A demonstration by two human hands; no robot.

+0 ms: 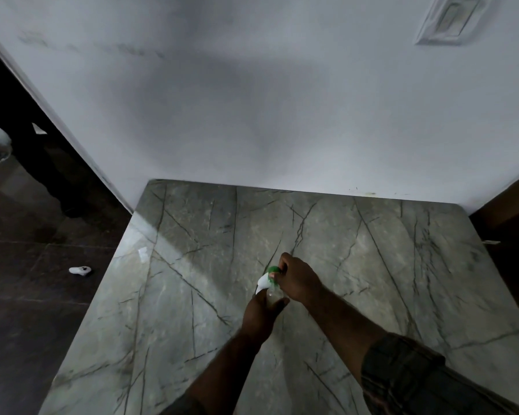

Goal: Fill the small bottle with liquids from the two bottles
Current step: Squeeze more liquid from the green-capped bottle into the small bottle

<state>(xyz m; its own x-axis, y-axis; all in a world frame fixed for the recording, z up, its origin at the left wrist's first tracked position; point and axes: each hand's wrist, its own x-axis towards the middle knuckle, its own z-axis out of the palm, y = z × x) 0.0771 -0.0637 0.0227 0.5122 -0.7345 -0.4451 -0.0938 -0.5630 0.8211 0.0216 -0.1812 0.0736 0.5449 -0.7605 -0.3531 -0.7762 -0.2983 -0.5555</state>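
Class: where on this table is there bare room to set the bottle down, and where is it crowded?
Free: the marble table between the hands and the wall, and right of the right hand to the edge. Left of the left hand, bar a small white patch. Crowded only where both hands hold the spray bottle.

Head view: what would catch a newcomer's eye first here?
Two hands meet mid-table on a small clear bottle with a green-and-white spray top: the left hand grips its body, the right hand grips the top. Under them lies the grey, dark-veined marble tabletop, set against a white wall.
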